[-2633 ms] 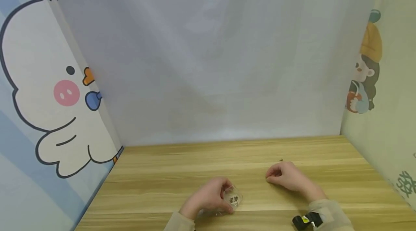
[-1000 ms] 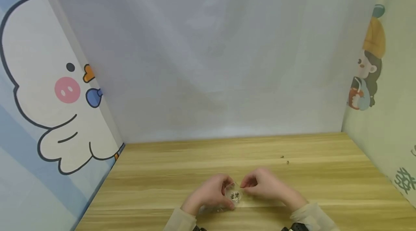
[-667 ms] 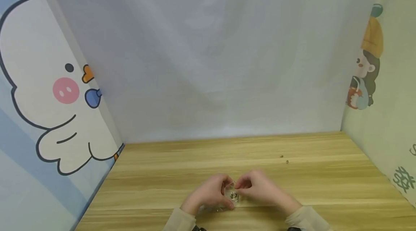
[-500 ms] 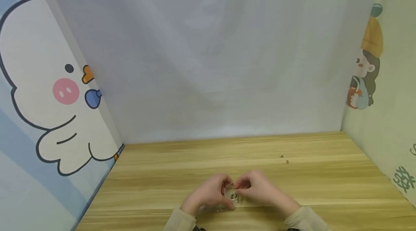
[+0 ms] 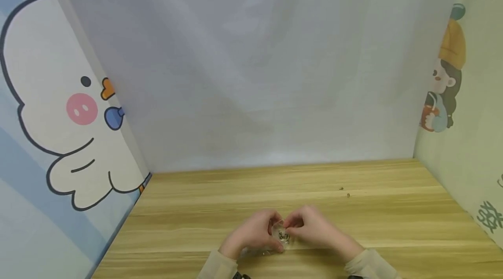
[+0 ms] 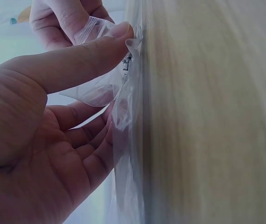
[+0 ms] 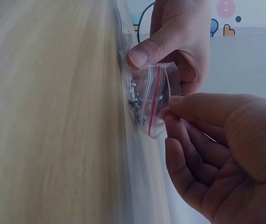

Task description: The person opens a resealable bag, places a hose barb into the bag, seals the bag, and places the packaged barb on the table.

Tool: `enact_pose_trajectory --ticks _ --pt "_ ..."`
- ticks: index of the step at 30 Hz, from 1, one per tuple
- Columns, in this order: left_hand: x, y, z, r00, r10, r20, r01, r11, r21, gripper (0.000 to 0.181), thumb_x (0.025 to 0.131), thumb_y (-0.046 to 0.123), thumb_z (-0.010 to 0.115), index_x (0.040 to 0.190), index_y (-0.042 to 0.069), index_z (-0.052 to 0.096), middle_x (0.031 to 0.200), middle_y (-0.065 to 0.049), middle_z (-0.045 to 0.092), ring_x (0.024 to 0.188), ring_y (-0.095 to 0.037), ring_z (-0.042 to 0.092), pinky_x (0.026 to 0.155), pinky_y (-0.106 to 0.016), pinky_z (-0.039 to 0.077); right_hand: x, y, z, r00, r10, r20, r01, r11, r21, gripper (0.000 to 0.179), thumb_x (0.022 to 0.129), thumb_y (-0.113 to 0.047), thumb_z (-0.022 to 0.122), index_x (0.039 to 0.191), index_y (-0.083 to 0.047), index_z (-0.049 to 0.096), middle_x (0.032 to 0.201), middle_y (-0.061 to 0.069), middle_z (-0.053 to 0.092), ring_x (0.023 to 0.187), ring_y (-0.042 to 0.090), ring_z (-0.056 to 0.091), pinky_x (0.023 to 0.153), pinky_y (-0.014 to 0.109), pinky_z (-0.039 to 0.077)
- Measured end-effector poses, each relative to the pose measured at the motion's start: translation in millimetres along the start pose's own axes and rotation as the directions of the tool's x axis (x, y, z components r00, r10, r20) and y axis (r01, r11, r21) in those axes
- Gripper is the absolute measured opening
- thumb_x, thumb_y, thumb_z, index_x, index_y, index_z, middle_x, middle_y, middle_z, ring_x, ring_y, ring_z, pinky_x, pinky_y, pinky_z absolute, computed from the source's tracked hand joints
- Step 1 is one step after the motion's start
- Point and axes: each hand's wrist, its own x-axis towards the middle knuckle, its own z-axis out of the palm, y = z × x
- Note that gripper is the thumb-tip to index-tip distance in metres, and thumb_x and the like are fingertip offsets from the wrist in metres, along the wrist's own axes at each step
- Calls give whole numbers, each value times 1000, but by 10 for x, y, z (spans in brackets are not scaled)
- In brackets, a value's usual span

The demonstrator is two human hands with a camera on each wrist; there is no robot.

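Observation:
A small clear zip bag point(image 7: 157, 100) with a red line along its seal stands mouth up on the wooden table. Several small metal screws point(image 5: 284, 236) lie inside it. My left hand point(image 5: 255, 232) holds the bag from the left, thumb at the near side and fingers at the far side. At the bag's right edge, near the mouth, my right hand point(image 5: 314, 229) pinches the plastic between thumb and index finger. More clear plastic point(image 6: 128, 163) lies flat under the left hand. Whether a screw sits between the right fingertips is hidden.
Two small metal pieces, a farther one point(image 5: 341, 188) and a nearer one point(image 5: 348, 195), lie on the table point(image 5: 204, 196) to the right of the hands. A pale curtain point(image 5: 251, 95) closes off the back, with printed cloths at both sides.
My right hand has come left from beside the small pieces to the bag's mouth, and now pinches it. Two pieces show where one was visible before. The left hand has barely moved.

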Motion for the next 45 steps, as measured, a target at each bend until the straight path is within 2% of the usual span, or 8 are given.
enact_pose_trajectory --ticks 13,25,34,45 --pt "-30 -43 48 1000 -4 -21 4 1000 -5 56 70 12 101 117 10 70 93 7 63 78 -8 58 72 -27 51 -20 47 23 1000 27 1 -27 999 24 6 94 -7 79 98 -9 82 90 -6 78 81 8 70 74 26 57" --pt "-15 -39 60 1000 5 -18 -6 1000 -24 58 69 8 101 118 6 69 91 6 64 77 -8 58 72 -26 51 -36 89 -64 998 60 -4 -60 997 48 8 94 -5 77 102 -4 80 91 -2 77 82 12 69 74 27 57" --pt "9 -44 55 999 18 -28 -18 1000 1 59 68 9 101 118 7 69 90 6 62 77 -7 56 73 -25 50 -56 225 -282 997 74 -33 -73 996 50 12 95 -5 76 106 -1 78 94 3 75 84 12 68 75 26 56" --pt "20 -18 51 999 20 -37 -21 1000 -22 58 68 6 101 117 7 69 90 4 62 77 -7 55 73 -25 50 -120 450 -659 989 106 -100 -105 994 11 17 97 -6 76 112 2 77 100 5 76 88 14 69 77 27 56"
